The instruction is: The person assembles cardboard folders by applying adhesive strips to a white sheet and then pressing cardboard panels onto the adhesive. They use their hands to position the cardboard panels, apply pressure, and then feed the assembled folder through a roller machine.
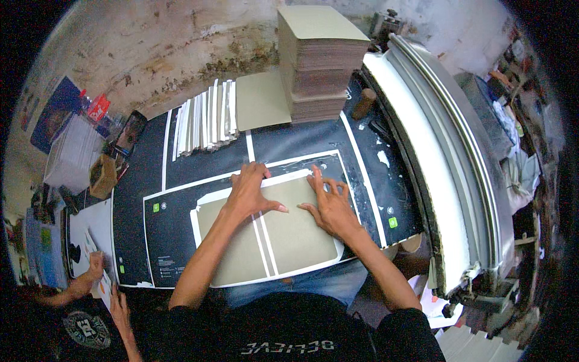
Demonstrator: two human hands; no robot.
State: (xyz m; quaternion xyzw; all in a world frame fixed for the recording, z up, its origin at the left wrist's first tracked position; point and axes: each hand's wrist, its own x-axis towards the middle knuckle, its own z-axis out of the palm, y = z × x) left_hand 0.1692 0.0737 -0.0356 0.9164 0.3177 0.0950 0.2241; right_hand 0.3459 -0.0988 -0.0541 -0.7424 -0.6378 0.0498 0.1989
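A book cover blank [301, 240] lies flat before me: grey board panels on a white sheet, with white strips down the middle and white margins around. Along its far edge, a white flap is turned over onto the board. My left hand [246, 194] rests at that far edge, left of the middle, fingertips bent down and thumb stretched over the board. On the far right corner lies my right hand [332, 208], fingers spread and thumb pointing inward. Both hands touch the blank and hold nothing. Any flap under the fingertips is partly hidden.
A tall stack of grey boards [319, 75] stands at the back, beside a row of white strips [208, 117]. A long metal-edged machine [443, 163] borders the table's right side. At lower left, another person's hands [96, 265] hold paper. Black printed sheeting [289, 142] covers the table.
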